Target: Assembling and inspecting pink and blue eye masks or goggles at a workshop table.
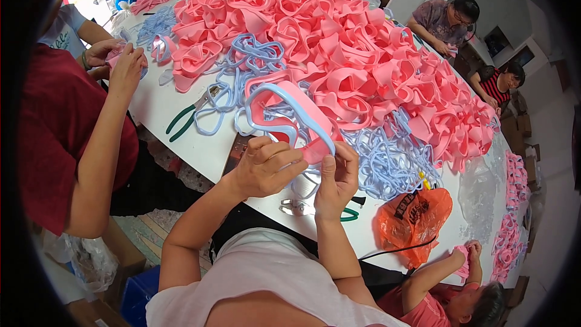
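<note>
R hand [334,189] fingers pinch blue-edged pink pc [315,111] over worktop [204,158]; L hand [264,166] fingers curled by pc's edge, can't tell if pinching.

pliers [295,208] pt. hidden behind R hand [334,183], blue bin [140,297] cropped @ btm

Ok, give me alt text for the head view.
Right hand grips a pink curved frame with pale blue trim, left hand at its near edge, above a white table. Beyond lie a heap of pink pieces and tangled blue strips; other people work nearby.
</note>
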Tool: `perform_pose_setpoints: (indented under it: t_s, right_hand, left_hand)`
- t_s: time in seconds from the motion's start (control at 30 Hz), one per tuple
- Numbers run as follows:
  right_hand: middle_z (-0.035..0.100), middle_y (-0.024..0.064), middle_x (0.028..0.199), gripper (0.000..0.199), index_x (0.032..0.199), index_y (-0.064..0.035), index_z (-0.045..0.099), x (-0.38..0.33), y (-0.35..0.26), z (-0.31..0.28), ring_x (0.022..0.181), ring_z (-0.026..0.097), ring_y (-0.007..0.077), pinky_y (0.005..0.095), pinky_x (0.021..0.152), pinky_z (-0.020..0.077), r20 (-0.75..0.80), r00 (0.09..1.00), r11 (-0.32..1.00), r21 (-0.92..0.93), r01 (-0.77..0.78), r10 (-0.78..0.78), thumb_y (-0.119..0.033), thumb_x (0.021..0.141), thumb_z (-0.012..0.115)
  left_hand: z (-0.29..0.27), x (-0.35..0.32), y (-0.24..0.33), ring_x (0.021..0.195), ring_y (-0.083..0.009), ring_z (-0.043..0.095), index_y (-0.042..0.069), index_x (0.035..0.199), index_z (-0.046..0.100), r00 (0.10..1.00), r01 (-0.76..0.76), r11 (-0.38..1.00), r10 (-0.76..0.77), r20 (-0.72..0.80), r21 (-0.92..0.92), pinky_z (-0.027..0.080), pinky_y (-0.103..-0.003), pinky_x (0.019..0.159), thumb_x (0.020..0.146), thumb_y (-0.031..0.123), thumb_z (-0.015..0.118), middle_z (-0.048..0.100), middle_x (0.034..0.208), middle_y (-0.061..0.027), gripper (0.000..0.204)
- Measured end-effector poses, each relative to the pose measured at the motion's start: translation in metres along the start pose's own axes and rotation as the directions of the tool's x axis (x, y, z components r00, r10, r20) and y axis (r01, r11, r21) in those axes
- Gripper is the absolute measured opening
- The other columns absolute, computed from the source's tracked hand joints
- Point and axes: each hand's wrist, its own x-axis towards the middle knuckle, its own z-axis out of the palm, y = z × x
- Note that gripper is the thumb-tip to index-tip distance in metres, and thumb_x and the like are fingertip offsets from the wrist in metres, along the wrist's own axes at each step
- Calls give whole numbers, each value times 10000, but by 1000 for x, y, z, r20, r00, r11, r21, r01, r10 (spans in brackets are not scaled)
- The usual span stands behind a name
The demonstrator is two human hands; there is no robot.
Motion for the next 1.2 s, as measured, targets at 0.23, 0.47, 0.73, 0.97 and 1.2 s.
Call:
perform_pose_setpoints:
  t_s: [0.23,0.47,0.73,0.97,1.2]
  right_hand:
    - [607,14,973,252,1159,-35,575,13,0,-13,830,561,73,211,690,461,-117,954,950,183,-252,276,-202,976,624]
    - [608,50,1077,224,1168,-13,554,15,-2,-21,914,630,106,258,759,573,-17,907,831,408,-377,420,-159,999,568]
    - [603,4,919,236,1149,-21,582,12,3,-19,733,529,49,186,626,434,-104,926,894,321,-313,362,-158,965,635]
    - [653,32,972,173,1110,-26,602,16,12,-32,825,643,102,245,712,564,67,776,614,570,-546,627,-119,965,615]
    - [623,49,999,193,1112,-14,570,16,7,-43,807,614,100,284,735,578,-52,903,865,314,-390,426,-141,972,612]
  left_hand:
    - [-10,-37,-8,1021,-165,560,83,1091,660,934,346,874,-285,216,-342,443,-352,858,776,97,719,606,1176,-50,320]
    - [3,0,-16,1043,-158,614,10,1274,523,348,417,-557,-632,693,-718,498,-331,903,929,91,659,615,1183,-75,380]
    - [34,-10,-8,1021,-176,649,40,1167,624,211,274,-611,-716,666,-743,509,-371,933,917,54,656,662,1146,-74,253]
    - [39,-38,-6,1278,-278,521,24,1321,525,536,-44,-887,-409,738,-460,417,-449,1080,803,72,726,569,1337,-146,557]
    - [32,-11,-17,1218,-199,520,18,1341,480,434,277,-648,-575,694,-710,384,-392,1070,954,418,586,568,1287,-96,567]
